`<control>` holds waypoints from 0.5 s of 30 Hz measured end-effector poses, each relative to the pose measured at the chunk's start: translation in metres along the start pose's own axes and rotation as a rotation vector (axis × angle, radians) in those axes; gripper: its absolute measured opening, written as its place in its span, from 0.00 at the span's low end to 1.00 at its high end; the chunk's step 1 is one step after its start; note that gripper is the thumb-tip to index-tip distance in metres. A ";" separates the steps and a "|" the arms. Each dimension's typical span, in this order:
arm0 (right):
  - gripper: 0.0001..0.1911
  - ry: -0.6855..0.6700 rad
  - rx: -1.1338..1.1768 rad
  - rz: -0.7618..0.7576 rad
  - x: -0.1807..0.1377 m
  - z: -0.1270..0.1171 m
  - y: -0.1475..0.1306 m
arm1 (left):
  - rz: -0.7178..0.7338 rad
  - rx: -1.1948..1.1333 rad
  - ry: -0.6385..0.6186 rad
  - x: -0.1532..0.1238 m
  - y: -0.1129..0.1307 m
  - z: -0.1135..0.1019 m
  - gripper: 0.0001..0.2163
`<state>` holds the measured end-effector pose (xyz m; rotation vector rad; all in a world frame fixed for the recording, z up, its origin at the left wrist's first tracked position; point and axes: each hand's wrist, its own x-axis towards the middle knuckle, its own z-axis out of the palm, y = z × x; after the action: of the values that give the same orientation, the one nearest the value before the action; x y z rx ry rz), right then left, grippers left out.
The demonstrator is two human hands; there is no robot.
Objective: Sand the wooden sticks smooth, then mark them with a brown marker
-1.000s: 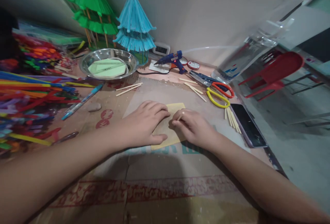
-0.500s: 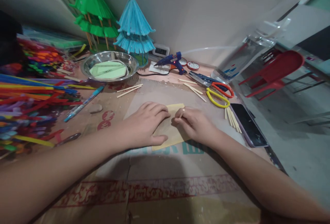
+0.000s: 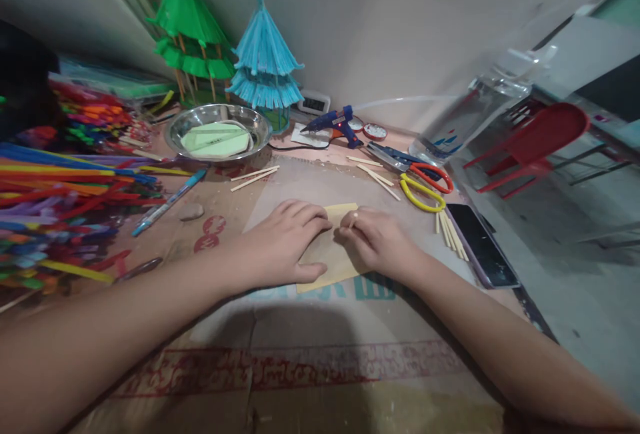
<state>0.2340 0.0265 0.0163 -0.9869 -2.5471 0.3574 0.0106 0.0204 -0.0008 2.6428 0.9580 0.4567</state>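
Bench (image 3: 399,135): pale wall (image 3: 380,34) behind, printed cover (image 3: 420,321) on top.
Left hand (image 3: 285,241): spread wide, resting on the left side of the sheet (image 3: 334,257).
Right hand (image 3: 375,237): pinched narrow on a small stick (image 3: 353,219), at the sheet's right side.
Sheet: yellow, flat on the bench, between the hands.
Bowl (image 3: 173,135): beyond the sheet, to its left.
Glue gun (image 3: 334,123): straight beyond the sheet.
Phone (image 3: 483,244): right of the sheet.

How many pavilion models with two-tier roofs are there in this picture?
2: the green pavilion model at the back left, and the light-blue pavilion model beside it, left of the glue gun. No others show.
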 end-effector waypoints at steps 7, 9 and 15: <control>0.10 0.001 0.003 0.015 0.001 0.000 -0.001 | 0.001 0.001 0.017 0.000 -0.001 0.002 0.27; 0.11 -0.030 0.041 0.011 0.001 0.000 -0.001 | 0.005 0.002 0.006 0.000 -0.001 0.002 0.27; 0.11 -0.003 -0.005 0.013 0.001 -0.001 0.001 | -0.007 0.009 -0.002 0.000 0.000 0.000 0.27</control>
<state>0.2345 0.0280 0.0169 -1.0056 -2.5468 0.3571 0.0108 0.0207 -0.0010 2.6464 0.9700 0.4489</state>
